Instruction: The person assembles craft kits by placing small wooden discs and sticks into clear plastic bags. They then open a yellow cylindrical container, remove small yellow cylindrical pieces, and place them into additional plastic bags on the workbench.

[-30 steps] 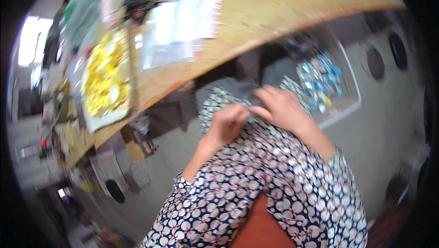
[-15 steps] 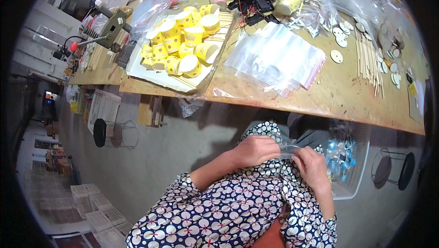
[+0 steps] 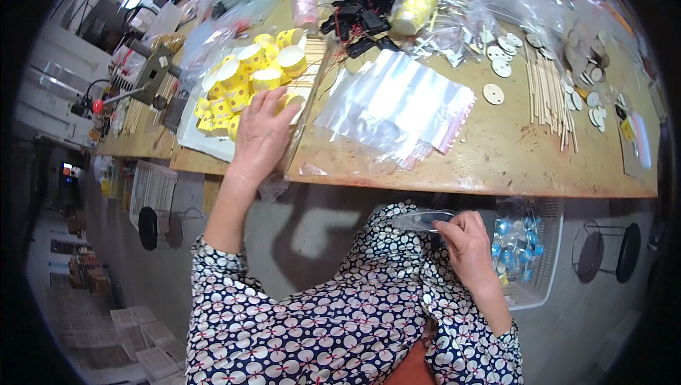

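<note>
Right hand (image 3: 469, 246) pinches a clear bag (image 3: 424, 220) (lying left-right); left hand (image 3: 262, 133), grip released, touches yellow rolls (image 3: 245, 80).

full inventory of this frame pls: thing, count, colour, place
workbench: one, light wood, across the top
tray: one, white, bench left, under the left hand
yellow cup-shaped parts: a heap, yellow and white, in the tray
zip bags: a stack, clear with a pink strip, bench centre
black parts: a cluster, black, behind the bags
thread spools: two, one yellow, one pink, bench rear
wooden sticks: a bundle, pale, bench right
wooden discs: many, pale, bench right
basket: one, white, below the bench edge, holding blue items
left hand: reaching into the tray
right hand: at the lap, holding a clear bag
</note>
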A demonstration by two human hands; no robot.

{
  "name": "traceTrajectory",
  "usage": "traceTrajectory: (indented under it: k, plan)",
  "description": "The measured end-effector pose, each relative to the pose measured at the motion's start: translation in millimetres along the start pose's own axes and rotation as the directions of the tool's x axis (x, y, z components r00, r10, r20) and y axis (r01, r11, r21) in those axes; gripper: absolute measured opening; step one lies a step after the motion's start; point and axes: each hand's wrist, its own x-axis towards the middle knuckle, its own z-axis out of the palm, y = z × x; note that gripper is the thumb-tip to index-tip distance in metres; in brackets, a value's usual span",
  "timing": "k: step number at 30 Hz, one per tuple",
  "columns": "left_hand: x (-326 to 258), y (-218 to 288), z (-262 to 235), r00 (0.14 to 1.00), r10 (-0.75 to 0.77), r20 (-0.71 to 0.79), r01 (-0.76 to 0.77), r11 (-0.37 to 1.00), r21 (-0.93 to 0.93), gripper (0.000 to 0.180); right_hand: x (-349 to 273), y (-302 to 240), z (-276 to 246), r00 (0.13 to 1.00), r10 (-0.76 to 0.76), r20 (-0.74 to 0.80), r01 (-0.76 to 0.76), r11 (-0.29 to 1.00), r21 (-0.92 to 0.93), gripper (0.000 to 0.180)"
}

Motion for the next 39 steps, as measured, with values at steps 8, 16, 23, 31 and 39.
traceTrajectory:
  k: [8, 16, 23, 31, 39]
  plan:
    - [14.2, -16.4, 2.5, 0.987, -0.039, -0.154, 0.014, 0.988, -0.156, 0.017, 18.6, 4.6, -9.0, 0.993, -0.099, -0.071, 0.092, 0.991, -0.102, 0.022]
    - [6.6, 127.3, -30.8, 0.998, 0.052, 0.044, 0.026, 0.303, -0.952, 0.02, 30.3, 5.0, -16.8, 0.987, -0.157, -0.029, 0.154, 0.985, -0.075, 0.021]
    - [2.0, 162.6, -10.4, 0.92, 0.368, 0.133, -0.115, 0.579, -0.807, 0.017, 12.6, 4.7, -19.5, 0.993, -0.102, -0.054, 0.107, 0.988, 0.114, 0.02]
    - [-9.9, 195.6, 23.7, 0.548, 0.79, 0.274, -0.27, 0.477, -0.836, 0.019, -11.5, 1.3, 8.1, 0.98, -0.126, 0.157, 0.085, 0.966, 0.244, 0.039]
    - [-52.6, 244.1, 105.2, 0.642, 0.765, 0.045, -0.609, 0.546, -0.575, 0.015, -27.2, 3.1, 30.9, 0.963, -0.055, 0.266, 0.0, 0.979, 0.204, 0.045]
